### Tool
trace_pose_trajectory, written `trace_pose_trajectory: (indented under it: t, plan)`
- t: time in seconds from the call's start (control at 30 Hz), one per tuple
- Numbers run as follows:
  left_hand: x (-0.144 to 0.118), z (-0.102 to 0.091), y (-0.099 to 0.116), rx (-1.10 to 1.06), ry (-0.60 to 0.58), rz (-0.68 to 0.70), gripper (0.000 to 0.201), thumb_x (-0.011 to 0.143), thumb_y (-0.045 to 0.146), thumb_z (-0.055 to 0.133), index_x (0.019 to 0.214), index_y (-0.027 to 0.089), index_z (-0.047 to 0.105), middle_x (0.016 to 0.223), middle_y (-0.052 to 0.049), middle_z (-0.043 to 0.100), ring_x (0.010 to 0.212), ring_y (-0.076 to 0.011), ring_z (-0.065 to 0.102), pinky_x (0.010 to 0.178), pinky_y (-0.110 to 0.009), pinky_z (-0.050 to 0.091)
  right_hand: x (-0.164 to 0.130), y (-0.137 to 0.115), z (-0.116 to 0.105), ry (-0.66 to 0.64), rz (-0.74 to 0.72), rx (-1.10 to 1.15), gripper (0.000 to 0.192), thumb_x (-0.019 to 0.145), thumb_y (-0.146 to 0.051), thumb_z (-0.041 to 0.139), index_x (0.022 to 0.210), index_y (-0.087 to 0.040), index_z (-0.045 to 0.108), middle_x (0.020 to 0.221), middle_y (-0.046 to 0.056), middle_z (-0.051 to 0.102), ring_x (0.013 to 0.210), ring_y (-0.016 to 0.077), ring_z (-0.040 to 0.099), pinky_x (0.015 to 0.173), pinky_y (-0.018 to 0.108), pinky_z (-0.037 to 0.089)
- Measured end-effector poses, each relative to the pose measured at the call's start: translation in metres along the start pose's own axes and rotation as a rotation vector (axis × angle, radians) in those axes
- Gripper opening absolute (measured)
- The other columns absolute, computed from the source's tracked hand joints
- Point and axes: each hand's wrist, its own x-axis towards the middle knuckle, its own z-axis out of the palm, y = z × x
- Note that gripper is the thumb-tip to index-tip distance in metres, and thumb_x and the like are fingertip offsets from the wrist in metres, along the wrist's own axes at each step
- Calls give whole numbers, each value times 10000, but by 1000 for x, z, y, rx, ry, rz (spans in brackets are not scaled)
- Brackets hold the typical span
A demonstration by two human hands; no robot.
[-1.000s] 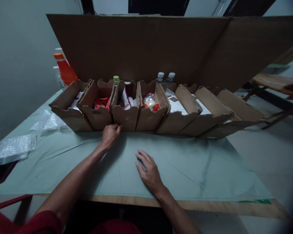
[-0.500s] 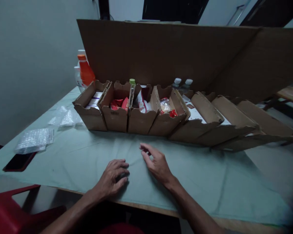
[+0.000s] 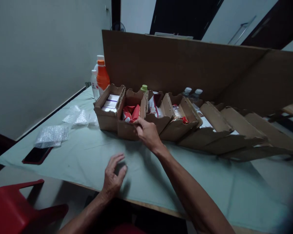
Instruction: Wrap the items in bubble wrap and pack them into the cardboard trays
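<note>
My right hand (image 3: pixel 147 134) grips the front right corner of a small open cardboard box (image 3: pixel 126 130) that holds red packets (image 3: pixel 130 112). This box is second from the left in a row and sits slightly forward of its neighbours. The left neighbour box (image 3: pixel 106 119) holds white flat packs. The box to the right (image 3: pixel 161 123) holds a white and red bag. My left hand (image 3: pixel 113 177) hovers just above the green cloth (image 3: pixel 210 177) near the table's front edge, fingers spread, holding nothing.
Several more cardboard boxes (image 3: pixel 217 130) lean over toward the right of the row. A tall cardboard sheet (image 3: pixel 173 65) stands behind. An orange bottle (image 3: pixel 103 76) is at the back left. Bubble wrap (image 3: pixel 51 136) and a dark phone (image 3: pixel 36 155) lie left. A red chair (image 3: pixel 12 208) is below left.
My right hand moved from the cloth up to the second box and took hold of it. My left hand drew back from the boxes toward the table edge. The view turned left.
</note>
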Motion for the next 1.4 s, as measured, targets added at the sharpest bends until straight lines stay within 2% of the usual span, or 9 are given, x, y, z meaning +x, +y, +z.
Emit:
trace_pose_trajectory:
  t: [0.2,0.33,0.47,0.6,0.73,0.9,1.07,1.2,1.4]
  plan:
    - [29,-23,-7,-162,324,-229,616,831,432,682,1380,208,514,1412,-150,566,1270,-286,573,1049,-427,484,-116,-14,-52,-172,-23,136,229,893,-195,496,934,-246,716,780,-8,728,674,154,669,626,237,475]
    - [34,-36,2,-191,93,-125,745,787,432,711,1458,233,455,1502,-136,510,1390,-319,489,1121,-448,433,-167,20,-107,-149,161,219,217,886,-350,551,917,-248,740,795,31,740,682,192,694,621,283,556]
    - [15,-28,15,-183,-202,-140,730,768,456,727,1413,195,505,1436,-143,563,1377,-349,499,1146,-468,413,-206,68,-142,190,327,170,291,844,-452,650,1049,-269,746,931,73,755,795,232,722,681,329,594]
    - [-9,-9,31,-127,-334,-184,584,789,411,689,1311,182,566,1295,-128,639,1254,-331,581,1069,-452,480,-256,95,-125,272,355,342,766,809,-521,722,1493,-273,481,1264,140,690,1100,309,698,866,413,600]
    - [-16,7,40,-64,-346,-210,421,806,327,644,1198,181,601,1126,-82,682,1075,-261,642,952,-387,539,-282,108,-81,146,384,263,656,739,-599,750,1269,-228,641,1225,152,703,1158,357,655,972,498,544]
    - [14,33,34,-98,-333,-160,571,823,320,630,1362,168,515,1297,-111,635,1205,-270,595,1054,-410,487,-238,120,-59,245,406,169,435,809,-566,669,1051,-205,664,1031,117,730,974,299,680,875,447,537]
    - [61,51,29,-44,-424,-71,653,810,284,605,1442,162,490,1385,-129,608,1272,-288,567,1079,-422,471,-193,129,-52,409,374,219,462,797,-527,667,1113,-194,618,1060,102,709,885,244,680,808,385,541]
    - [75,5,10,189,-371,48,466,856,287,605,1314,204,628,1361,-114,649,1266,-276,591,1089,-438,471,-210,139,-40,402,449,235,532,848,-527,650,1255,-188,599,1193,129,699,997,258,696,856,388,560]
    - [126,-110,-40,740,185,86,407,847,243,548,1234,171,652,1298,-145,637,1280,-306,545,1149,-508,397,-250,164,-33,421,552,149,597,842,-577,611,1299,-193,649,1242,121,717,1147,298,679,1046,474,508]
